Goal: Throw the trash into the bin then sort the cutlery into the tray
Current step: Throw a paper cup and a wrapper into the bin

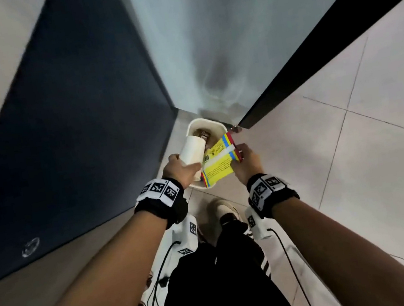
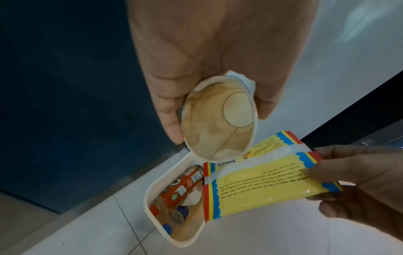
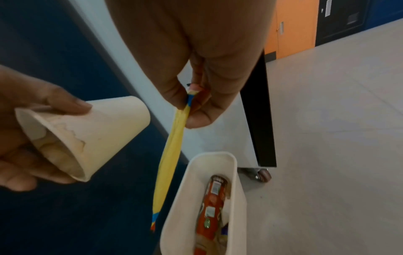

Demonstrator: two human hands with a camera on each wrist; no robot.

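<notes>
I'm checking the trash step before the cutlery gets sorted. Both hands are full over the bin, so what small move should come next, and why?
Probably let go. The left hand grips a stained paper cup and the right hand pinches a yellow wrapper, both above the open white bin, which already holds an orange bottle. Opening the fingers should drop both in.

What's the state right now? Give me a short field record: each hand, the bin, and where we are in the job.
left hand: grips a stained paper cup, tilted, mouth down toward the bin
right hand: pinches one end of a flat yellow wrapper, hanging over the bin
bin: white, open top, on the tiled floor beside a dark blue panel
bin contents: an orange-labelled bottle and other scraps
trash step: cup and wrapper both held above the bin, not yet dropped
cutlery and tray: not in view
</notes>
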